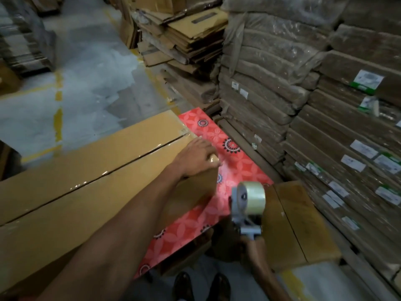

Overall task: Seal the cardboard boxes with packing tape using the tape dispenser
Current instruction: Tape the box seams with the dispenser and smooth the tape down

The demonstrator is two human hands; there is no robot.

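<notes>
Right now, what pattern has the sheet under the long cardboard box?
Red sheet: pale flowers, dark rings; head view.

Brown box (pixel 86 181), red floral tablecloth (pixel 217 135) w/ black rings.

Dim warehouse light, soft blur, warped edges, tape glare

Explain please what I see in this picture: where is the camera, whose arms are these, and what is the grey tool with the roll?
No machine here: one camera sits on a person's head and looks down, so both arms are that person's. The left hand rests on the end of a long cardboard box, which lies on a red patterned sheet. The right hand grips the handle of a tape dispenser with a clear tape roll, beside the box. Stacks of flat cardboard stand at the right.
</notes>
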